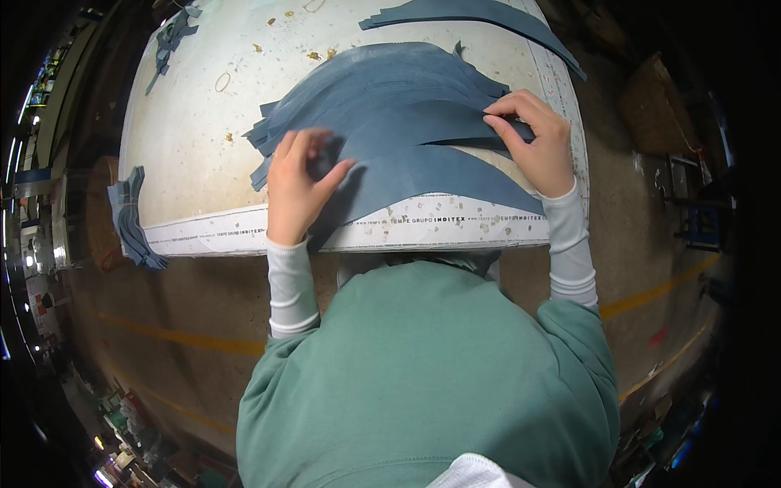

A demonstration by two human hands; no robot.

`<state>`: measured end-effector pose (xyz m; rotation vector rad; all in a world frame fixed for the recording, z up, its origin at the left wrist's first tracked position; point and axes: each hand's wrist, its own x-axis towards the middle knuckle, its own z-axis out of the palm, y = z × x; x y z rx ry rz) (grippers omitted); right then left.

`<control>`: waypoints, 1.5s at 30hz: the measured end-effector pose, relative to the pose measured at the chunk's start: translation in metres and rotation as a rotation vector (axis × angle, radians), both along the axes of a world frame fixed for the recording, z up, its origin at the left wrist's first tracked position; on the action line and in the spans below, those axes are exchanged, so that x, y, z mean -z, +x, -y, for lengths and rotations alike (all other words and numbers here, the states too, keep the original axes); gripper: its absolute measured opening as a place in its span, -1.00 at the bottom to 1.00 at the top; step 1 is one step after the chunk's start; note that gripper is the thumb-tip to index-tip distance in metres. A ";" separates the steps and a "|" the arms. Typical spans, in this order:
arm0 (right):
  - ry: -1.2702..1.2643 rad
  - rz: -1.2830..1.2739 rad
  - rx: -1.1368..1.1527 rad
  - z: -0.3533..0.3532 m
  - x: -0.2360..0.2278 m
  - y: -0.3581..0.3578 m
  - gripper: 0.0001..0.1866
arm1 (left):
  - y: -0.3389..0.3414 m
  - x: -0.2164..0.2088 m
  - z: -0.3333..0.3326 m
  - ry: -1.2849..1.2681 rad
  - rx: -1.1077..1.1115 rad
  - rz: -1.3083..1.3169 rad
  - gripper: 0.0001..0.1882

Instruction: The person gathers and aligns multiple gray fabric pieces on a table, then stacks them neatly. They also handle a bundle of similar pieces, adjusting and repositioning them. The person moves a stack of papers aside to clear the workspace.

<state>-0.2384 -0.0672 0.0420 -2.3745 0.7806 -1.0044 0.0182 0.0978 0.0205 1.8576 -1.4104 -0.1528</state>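
- The right hand (533, 138) pinches a raised strip (431, 122) by its upper edge, thumb against forefinger, near the right edge of the table (195, 167); so fine a grip seems meant to part thin layers without creasing them.
- The left hand (297, 183) hangs over the strips' left ends, toward the near edge, thumb wide of the bent fingers; I see nothing in its grasp, and blur leaves me unsure whether it touches.
- The near strip (464, 172) bows along the near edge, its right end reaching toward the right wrist.
- Beyond lies the pile (366, 73), mid-table, fanned in arcs, probably so each edge stays easy to find.
- All are blue-grey, smooth, matt and bendable, perhaps leather or an imitation.
- A bundle (128, 211) droops over the near left corner, its ends together, as if bound.
- Loose strips (472, 11) curve across the far right corner; scraps (171, 42) tangle at the far left.
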 end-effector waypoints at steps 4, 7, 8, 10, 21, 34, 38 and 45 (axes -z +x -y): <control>-0.081 0.225 -0.040 -0.012 -0.028 -0.008 -0.88 | 0.003 0.002 0.020 0.026 0.175 0.174 -0.71; -0.011 0.286 -0.027 -0.014 -0.041 -0.023 -0.90 | 0.016 -0.003 0.021 0.055 0.258 0.008 -0.78; 0.007 0.307 -0.029 -0.015 -0.041 -0.028 -0.90 | 0.020 -0.006 0.020 0.013 0.287 -0.066 -0.80; 0.102 0.317 0.005 -0.018 -0.037 -0.037 -0.91 | 0.028 -0.015 0.013 -0.069 0.193 -0.170 -0.87; 0.508 -0.184 0.216 -0.045 0.025 -0.053 -0.87 | 0.012 -0.018 -0.029 0.394 0.147 -0.159 -0.73; 0.325 -0.172 0.124 -0.053 0.031 -0.044 -0.69 | -0.008 -0.003 -0.046 0.277 0.034 -0.118 -0.71; 0.363 -0.211 0.166 -0.057 0.031 -0.040 -0.67 | -0.010 -0.003 -0.049 0.356 0.003 -0.047 -0.62; 0.381 -0.266 0.078 -0.048 0.026 -0.039 -0.76 | -0.007 -0.004 -0.051 0.420 0.011 -0.074 -0.60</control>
